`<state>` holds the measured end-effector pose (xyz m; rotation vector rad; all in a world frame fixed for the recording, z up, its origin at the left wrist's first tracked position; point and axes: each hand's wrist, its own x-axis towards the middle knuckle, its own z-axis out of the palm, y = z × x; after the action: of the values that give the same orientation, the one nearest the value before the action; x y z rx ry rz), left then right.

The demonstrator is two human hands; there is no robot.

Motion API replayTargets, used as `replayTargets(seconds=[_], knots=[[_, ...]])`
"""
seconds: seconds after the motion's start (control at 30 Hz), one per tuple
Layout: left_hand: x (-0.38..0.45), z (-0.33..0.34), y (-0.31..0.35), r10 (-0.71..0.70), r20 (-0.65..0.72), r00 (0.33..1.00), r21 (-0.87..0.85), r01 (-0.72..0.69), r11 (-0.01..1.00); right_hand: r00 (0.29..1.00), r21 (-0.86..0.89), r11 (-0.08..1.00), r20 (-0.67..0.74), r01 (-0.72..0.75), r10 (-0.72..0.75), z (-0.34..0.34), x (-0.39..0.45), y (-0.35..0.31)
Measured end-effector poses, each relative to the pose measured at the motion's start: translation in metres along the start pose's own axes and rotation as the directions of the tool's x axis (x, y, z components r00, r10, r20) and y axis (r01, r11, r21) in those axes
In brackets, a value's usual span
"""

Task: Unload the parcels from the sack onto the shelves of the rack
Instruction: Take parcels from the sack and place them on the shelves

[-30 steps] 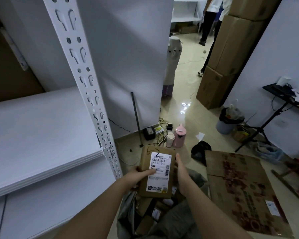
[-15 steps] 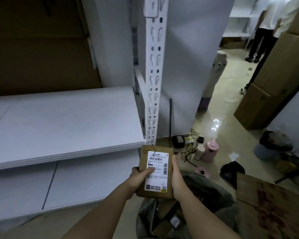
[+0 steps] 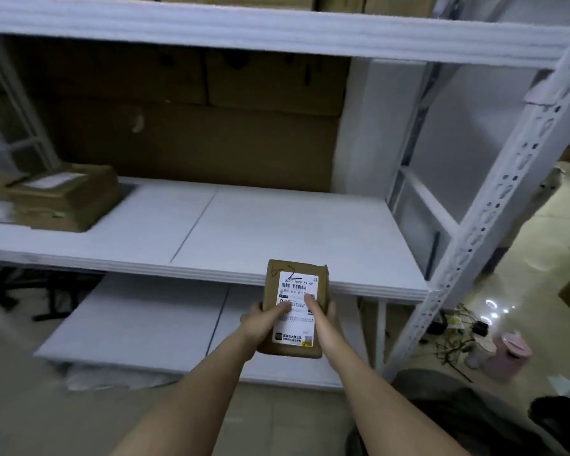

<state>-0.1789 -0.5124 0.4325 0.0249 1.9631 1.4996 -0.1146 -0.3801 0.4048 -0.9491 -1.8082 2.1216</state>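
Flat brown cardboard parcel (image 3: 293,307) with white label, gripped by left hand (image 3: 264,319) and right hand (image 3: 323,312), near smooth white rack shelf (image 3: 244,232).

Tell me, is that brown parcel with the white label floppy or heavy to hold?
Probably stiff: the parcel keeps flat faces and straight edges between the left hand and right hand. Likely fairly light, since it is held out in front without sagging. The paper wrap looks matte, so probably not slippery.

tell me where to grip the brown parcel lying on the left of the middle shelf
Grip the parcel by its two long side edges, coming from the open front of the shelf. It lies flat, label up, its right side bare, so fingers fit either side. Both hands are now busy with another parcel.
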Motion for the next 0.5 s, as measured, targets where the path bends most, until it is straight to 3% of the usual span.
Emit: replayTargets(seconds=[0.1, 0.23, 0.37, 0.5], knots=[[0.01, -0.073, -0.014, 0.021, -0.1, 0.995, -0.006, -0.022, 1.0, 0.995, -0.001, 1.0, 0.099, 0.026, -0.025, 0.07, -0.012, -0.006], [-0.018, -0.142, -0.002, 0.004, -0.225, 0.974, -0.14, -0.037, 0.989, 0.976, -0.048, 0.998, 0.214, 0.044, -0.033, 0.148, -0.017, -0.017], [-0.013, -0.202, -0.004, 0.017, -0.378, 0.926, -0.206, -0.102, 0.973, 0.965, -0.06, 0.994, 0.25, 0.092, -0.074, 0.219, -0.014, -0.021], [-0.004, -0.259, -0.007, 0.01, -0.425, 0.905, -0.22, -0.114, 0.969, 0.95, -0.025, 0.993, 0.295, 0.115, -0.102, 0.284, -0.001, -0.019]])
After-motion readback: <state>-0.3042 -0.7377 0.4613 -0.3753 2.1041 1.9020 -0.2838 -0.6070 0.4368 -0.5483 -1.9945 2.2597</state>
